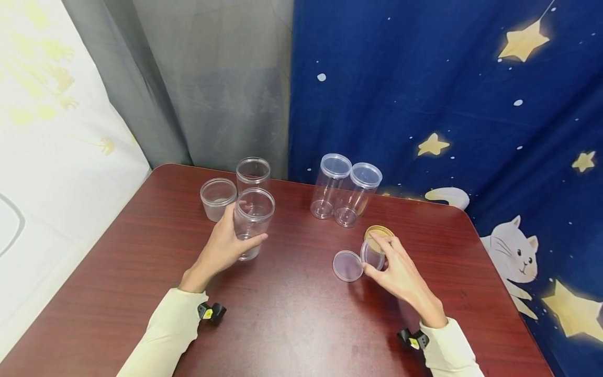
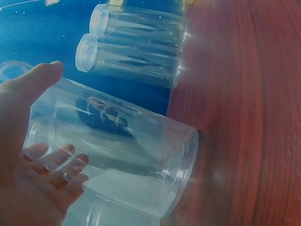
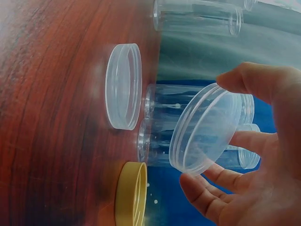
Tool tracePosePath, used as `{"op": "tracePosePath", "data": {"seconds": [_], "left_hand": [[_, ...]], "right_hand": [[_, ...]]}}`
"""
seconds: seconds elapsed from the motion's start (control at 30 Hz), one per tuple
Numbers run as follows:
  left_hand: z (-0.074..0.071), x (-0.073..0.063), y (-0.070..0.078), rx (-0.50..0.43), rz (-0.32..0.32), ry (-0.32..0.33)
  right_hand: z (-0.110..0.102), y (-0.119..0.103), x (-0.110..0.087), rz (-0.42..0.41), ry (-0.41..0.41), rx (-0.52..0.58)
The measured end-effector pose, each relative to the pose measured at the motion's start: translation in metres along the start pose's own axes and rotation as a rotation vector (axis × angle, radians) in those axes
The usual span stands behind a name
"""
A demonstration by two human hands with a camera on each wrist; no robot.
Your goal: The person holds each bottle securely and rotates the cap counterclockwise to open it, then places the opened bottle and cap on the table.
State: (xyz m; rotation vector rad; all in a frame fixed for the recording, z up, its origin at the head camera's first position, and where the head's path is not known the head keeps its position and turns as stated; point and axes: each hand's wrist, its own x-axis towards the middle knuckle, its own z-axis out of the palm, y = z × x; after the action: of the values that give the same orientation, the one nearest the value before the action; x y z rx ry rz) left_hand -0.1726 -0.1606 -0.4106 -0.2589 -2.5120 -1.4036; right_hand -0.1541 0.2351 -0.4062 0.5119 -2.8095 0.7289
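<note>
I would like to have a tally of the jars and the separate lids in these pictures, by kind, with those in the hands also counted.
Open clear jars: 3
Clear jars with lids on: 2
Separate clear lids: 2
Separate gold lid: 1
Total: 8

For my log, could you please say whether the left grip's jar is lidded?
Unlidded: the jar shows a bare, open rim in the head view.

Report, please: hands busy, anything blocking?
Left hand holds clear cylindrical plastic jar, lidless. Right hand pinches clear round plastic lid. Another such lid between them.
</note>
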Motion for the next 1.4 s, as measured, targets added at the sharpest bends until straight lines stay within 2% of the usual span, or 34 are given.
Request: {"op": "tracePosePath", "data": {"seconds": [0.47,1.0,1.4], "left_hand": [[-0.016,-0.002,-0.012,0.016,-0.075,0.010],[-0.029,-0.006,-0.028,-0.018,-0.074,0.054],[-0.032,-0.005,-0.032,-0.014,-0.085,0.056]], "right_hand": [[0.002,0.008,-0.004,0.054,-0.045,-0.001],[0.011,0.013,-0.006,0.151,-0.052,0.099],[0.011,0.018,-0.011,0.144,-0.039,0.092]]}}
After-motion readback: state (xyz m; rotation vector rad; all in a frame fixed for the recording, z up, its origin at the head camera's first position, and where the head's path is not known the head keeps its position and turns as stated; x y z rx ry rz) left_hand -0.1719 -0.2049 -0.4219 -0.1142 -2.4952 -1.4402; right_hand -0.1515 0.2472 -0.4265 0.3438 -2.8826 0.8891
